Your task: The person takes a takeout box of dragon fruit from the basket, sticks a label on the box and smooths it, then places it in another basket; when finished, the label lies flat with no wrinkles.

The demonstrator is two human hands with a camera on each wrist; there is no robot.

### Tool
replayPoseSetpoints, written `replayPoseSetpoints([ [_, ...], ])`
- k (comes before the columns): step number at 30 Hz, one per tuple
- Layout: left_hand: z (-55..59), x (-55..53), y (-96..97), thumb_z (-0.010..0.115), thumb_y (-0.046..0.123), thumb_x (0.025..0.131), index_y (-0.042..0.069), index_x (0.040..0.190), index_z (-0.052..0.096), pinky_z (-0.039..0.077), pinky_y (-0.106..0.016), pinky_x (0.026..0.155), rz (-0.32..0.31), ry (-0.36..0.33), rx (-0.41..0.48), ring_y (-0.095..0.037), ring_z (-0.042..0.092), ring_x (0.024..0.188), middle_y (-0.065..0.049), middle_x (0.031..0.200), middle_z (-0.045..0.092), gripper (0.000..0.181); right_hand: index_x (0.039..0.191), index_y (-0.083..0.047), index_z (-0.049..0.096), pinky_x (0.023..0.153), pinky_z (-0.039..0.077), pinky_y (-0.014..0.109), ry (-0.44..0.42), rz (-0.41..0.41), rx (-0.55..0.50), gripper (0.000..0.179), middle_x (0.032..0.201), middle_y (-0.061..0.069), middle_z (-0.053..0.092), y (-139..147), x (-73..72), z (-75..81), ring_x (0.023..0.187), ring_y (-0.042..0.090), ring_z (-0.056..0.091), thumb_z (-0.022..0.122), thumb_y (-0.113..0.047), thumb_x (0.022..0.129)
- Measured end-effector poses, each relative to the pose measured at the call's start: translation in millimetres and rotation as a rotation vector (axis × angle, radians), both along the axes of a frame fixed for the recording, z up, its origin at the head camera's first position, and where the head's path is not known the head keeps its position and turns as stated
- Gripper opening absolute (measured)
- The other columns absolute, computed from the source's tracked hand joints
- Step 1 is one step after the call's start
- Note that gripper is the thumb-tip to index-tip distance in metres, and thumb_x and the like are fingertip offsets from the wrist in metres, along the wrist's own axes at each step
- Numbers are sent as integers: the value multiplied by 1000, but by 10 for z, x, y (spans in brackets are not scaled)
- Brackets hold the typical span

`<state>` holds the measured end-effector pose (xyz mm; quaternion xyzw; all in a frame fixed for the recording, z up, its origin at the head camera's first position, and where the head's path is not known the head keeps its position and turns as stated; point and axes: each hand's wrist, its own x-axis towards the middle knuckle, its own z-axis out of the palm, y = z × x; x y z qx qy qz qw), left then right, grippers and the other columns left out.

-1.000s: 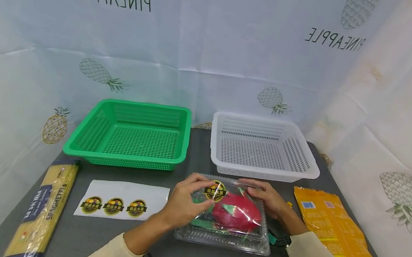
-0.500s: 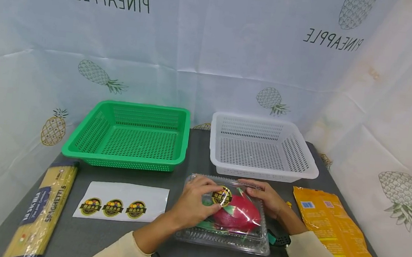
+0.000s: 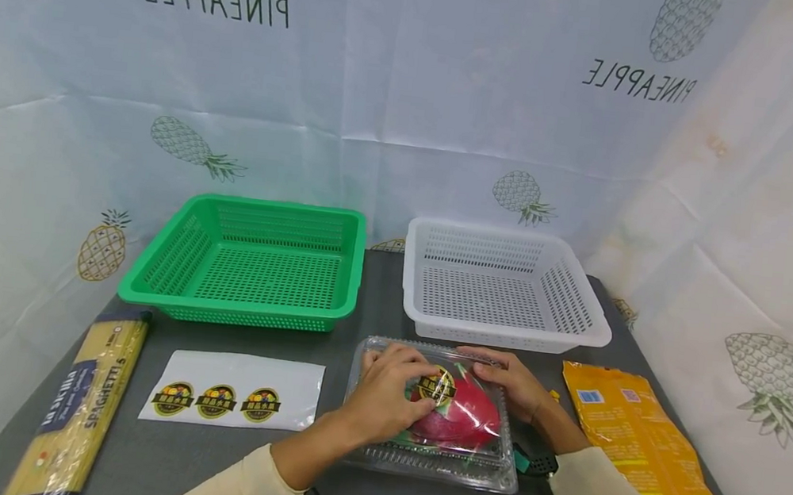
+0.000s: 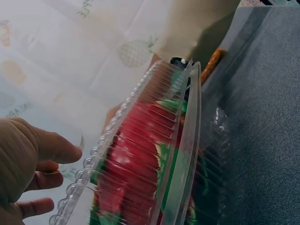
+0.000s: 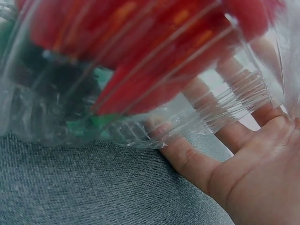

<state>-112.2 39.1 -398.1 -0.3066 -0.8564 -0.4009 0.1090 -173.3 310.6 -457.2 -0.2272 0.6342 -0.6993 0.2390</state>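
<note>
A clear plastic clamshell box (image 3: 436, 468) lies closed on the dark table, with a red, green-tipped dragon fruit (image 3: 468, 415) inside. Over its lid, my left hand (image 3: 384, 396) pinches a round black-and-gold sticker (image 3: 437, 387) by its left side, between thumb and forefinger. In the left wrist view the fingers reach in from the left above the lid's ridged edge. My right hand (image 3: 514, 382) grips the box at its far right corner. The right wrist view shows fingers (image 5: 187, 159) against the ridged side wall, partly seen through the plastic.
A white sheet (image 3: 234, 371) with several like stickers lies left of the box. Behind stand a green basket (image 3: 239, 317) and a white basket (image 3: 510, 335). A spaghetti pack (image 3: 80, 404) is at the left, an orange bag (image 3: 639, 442) at the right.
My left hand has moved right across the lid, carrying the sticker from the lid's left part to over the dragon fruit. The right hand keeps its place at the corner.
</note>
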Motion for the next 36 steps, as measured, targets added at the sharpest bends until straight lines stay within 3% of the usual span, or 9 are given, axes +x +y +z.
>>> replayPoseSetpoints([
  [9, -48, 8, 33, 82, 15, 74, 9, 104, 75, 28, -48, 85, 57, 3, -15, -15, 51, 101, 4, 97, 61, 32, 140, -1, 49, 79, 50, 53, 13, -14, 16, 40, 124, 11, 61, -12, 5, 1, 102, 36, 63, 46, -12, 101],
  [18, -43, 30, 45, 81, 15, 75, 8, 103, 75, 26, -51, 86, 82, -31, -12, -15, 50, 99, 4, 92, 59, 29, 138, -5, 53, 80, 50, 53, 33, -36, 40, 38, 125, 8, 62, -8, 10, -5, 105, 33, 63, 48, -12, 101],
  [24, -44, 40, 44, 80, 16, 77, 8, 103, 75, 25, -53, 89, 93, -50, -31, -16, 49, 98, 4, 91, 58, 28, 139, 1, 49, 80, 50, 52, 38, -35, 41, 40, 124, 8, 62, -5, 5, -7, 105, 33, 63, 47, -11, 101],
  [36, -42, 44, 73, 81, 24, 75, 13, 94, 76, 30, -56, 86, 190, 13, -151, -18, 50, 93, 5, 90, 60, 24, 139, 1, 48, 80, 50, 53, 39, -42, 57, 41, 126, 9, 61, -19, 3, -7, 105, 34, 62, 48, -13, 100],
])
